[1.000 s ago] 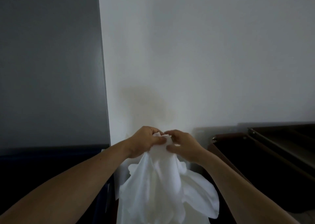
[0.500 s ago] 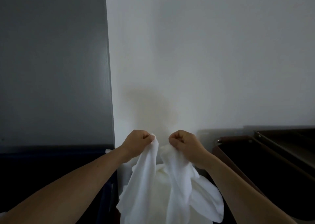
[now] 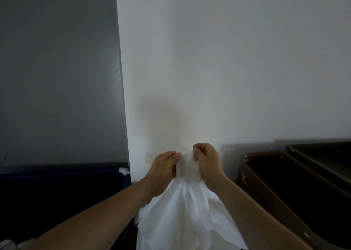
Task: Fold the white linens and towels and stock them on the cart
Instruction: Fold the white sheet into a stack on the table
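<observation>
Closest to the camera, the white linen [image 3: 182, 215] hangs in a loose, crumpled bunch between the two forearms. Its lower part runs out of the bottom of the view, so where its free end lies cannot be told. The likely trouble starts there: with so much cloth gathered and the edges not yet found, the person could pull apart the wrong layers and get a twisted, lopsided fold, or the trailing part could drag low or snag on a rim beside it. So small a pinch could also slip if the weight of the cloth tugs. Higher up, the left hand [image 3: 163, 170] and the right hand [image 3: 208, 165] sit close together, fingers curled, each pinching the top of the linen between thumb and fingers, with the arms reaching forward at about the same height. A dark blue bin [image 3: 57, 192] stands to the left and a brown container [image 3: 284, 189], perhaps part of the cart, to the right; behind them rise a white wall [image 3: 237, 69] and a grey panel [image 3: 57, 69].
</observation>
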`<state>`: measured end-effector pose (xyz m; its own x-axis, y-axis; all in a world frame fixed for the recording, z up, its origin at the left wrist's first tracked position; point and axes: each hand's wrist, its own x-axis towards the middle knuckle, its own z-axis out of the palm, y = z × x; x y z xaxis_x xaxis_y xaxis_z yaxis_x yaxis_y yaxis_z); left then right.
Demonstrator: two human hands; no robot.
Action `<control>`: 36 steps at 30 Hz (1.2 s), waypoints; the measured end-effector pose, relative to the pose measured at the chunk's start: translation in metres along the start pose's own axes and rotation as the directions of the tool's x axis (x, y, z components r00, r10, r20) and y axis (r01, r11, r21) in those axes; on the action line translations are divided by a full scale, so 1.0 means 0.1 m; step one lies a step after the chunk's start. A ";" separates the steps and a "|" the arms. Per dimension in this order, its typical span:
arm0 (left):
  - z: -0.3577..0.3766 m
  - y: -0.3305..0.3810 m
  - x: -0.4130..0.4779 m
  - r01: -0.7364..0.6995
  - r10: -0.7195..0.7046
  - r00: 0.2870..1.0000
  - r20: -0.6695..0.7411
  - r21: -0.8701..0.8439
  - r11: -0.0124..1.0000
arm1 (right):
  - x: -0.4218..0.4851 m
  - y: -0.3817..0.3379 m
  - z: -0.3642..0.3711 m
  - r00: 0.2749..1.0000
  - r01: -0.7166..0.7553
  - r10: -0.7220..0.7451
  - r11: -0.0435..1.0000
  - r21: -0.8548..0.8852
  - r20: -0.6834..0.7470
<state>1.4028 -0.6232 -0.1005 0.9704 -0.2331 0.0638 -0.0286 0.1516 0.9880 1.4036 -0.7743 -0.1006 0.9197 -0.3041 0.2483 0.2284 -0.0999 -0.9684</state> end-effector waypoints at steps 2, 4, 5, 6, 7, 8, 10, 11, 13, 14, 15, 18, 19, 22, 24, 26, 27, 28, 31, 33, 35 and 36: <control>0.01 -0.02 -0.01 -0.002 0.002 1.000 -0.005 -0.008 1.000 | -0.02 -0.01 0.01 0.998 0.058 -0.056 0.995 -0.086 0.025; 0.02 -0.03 -0.02 -0.005 0.005 1.000 -0.003 -0.010 1.000 | -0.05 0.00 0.03 0.995 0.101 -0.098 0.982 -0.158 0.029; 0.03 -0.05 -0.03 -0.015 0.015 1.000 0.005 -0.014 1.000 | -0.05 0.00 0.04 0.994 0.108 -0.108 0.978 -0.178 0.015; 0.03 -0.07 -0.04 -0.029 0.029 0.999 0.021 -0.014 0.999 | -0.05 0.01 0.04 0.994 0.104 -0.107 0.977 -0.187 -0.008; 0.02 -0.10 -0.05 -0.042 0.041 0.999 0.033 0.003 0.999 | -0.05 0.01 0.05 0.994 0.093 -0.101 0.978 -0.186 -0.030; 0.02 -0.13 -0.05 -0.057 0.056 0.998 0.035 0.033 0.998 | -0.04 0.02 0.06 0.994 0.085 -0.094 0.981 -0.176 -0.046; -0.01 -0.20 -0.05 -0.085 0.084 0.996 0.015 0.088 0.993 | -0.05 0.04 0.07 0.995 0.067 -0.076 0.987 -0.148 -0.059; -0.02 -0.22 -0.04 -0.093 0.094 0.996 0.003 0.113 0.989 | -0.06 0.04 0.08 0.996 0.055 -0.064 0.989 -0.137 -0.059; -0.01 -0.23 -0.03 -0.100 0.107 0.994 -0.031 0.182 0.978 | -0.07 0.03 0.08 0.999 0.033 -0.038 0.992 -0.123 -0.038; -0.01 -0.23 -0.02 -0.100 0.115 0.992 -0.059 0.223 0.970 | -0.07 0.02 0.07 1.000 0.021 -0.023 0.993 -0.115 -0.013; 0.00 -0.22 -0.01 -0.100 0.126 0.988 -0.087 0.256 0.961 | -0.06 0.00 0.06 1.000 0.013 -0.010 0.992 -0.124 0.021; -0.03 -0.13 0.00 -0.111 0.148 0.982 -0.118 0.277 0.954 | -0.03 -0.04 -0.02 0.991 0.042 -0.011 0.971 -0.236 0.135; -0.04 -0.09 0.00 -0.111 0.147 0.983 -0.110 0.280 0.954 | -0.03 -0.06 -0.05 0.985 0.053 -0.008 0.965 -0.257 0.173; -0.08 -0.04 0.00 -0.108 0.120 0.992 -0.027 0.275 0.955 | -0.04 -0.11 -0.13 0.966 0.126 -0.036 0.931 -0.343 0.257; -0.10 -0.06 -0.01 -0.095 0.095 0.995 0.011 0.221 0.971 | -0.02 -0.13 -0.15 0.962 0.153 -0.036 0.891 -0.428 0.270; -0.11 -0.09 -0.02 -0.070 0.067 0.997 0.028 0.163 0.984 | 0.01 -0.13 -0.15 0.962 0.153 -0.015 0.858 -0.490 0.274; -0.10 -0.10 -0.03 -0.064 0.060 0.998 0.029 0.147 0.987 | 0.02 -0.12 -0.14 0.962 0.146 -0.004 0.852 -0.503 0.273; -0.09 -0.12 -0.04 -0.065 0.062 0.998 0.024 0.136 0.989 | 0.02 -0.12 -0.13 0.964 0.127 0.011 0.859 -0.496 0.266; -0.04 -0.14 -0.06 -0.108 0.109 0.994 -0.002 0.108 0.988 | -0.02 -0.10 -0.07 0.969 0.015 0.074 0.934 -0.357 0.235; -0.01 -0.15 -0.07 -0.144 0.145 0.989 -0.012 0.087 0.986 | -0.07 -0.10 -0.02 0.960 -0.091 0.143 0.972 -0.216 0.240; 0.01 -0.17 -0.07 -0.174 0.176 0.984 -0.014 0.084 0.981 | -0.10 -0.10 0.02 0.946 -0.186 0.205 0.978 -0.098 0.253; 0.02 -0.18 -0.06 -0.185 0.187 0.982 -0.016 0.086 0.979 | -0.10 -0.11 0.04 0.943 -0.211 0.221 0.975 -0.066 0.248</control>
<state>1.3967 -0.6263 -0.1184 0.9517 -0.1855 0.2448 -0.2276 0.1093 0.9676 1.3930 -0.7660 -0.0931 0.9972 -0.0736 0.0144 0.0073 -0.0958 -0.9954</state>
